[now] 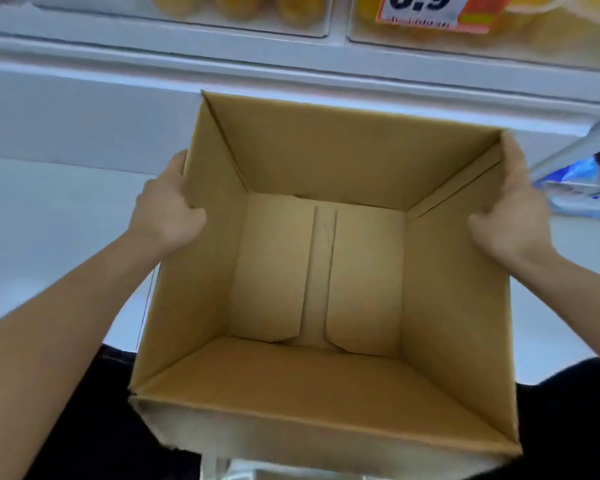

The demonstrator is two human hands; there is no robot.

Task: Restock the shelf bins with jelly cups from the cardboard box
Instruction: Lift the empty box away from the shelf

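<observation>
Here I see the left hand (168, 209) and right hand (513, 216) gripping the side walls of an open brown cardboard box (319, 271), thumbs hooked inside. Behind it runs a white shelf ledge (291, 67); above sit clear plastic bins of yellow jelly cups (236, 8) and an orange price tag (437, 10).

Two bare forearms, no sleeves reaching the wrists or elbows in view. Left hand (167, 209) and right hand (510, 216) without rings, watches, bands or gloves. Dark, near-black clothing (84, 427) across the lower body, at the bottom corners on both sides, fabric detail too dim to tell.
</observation>
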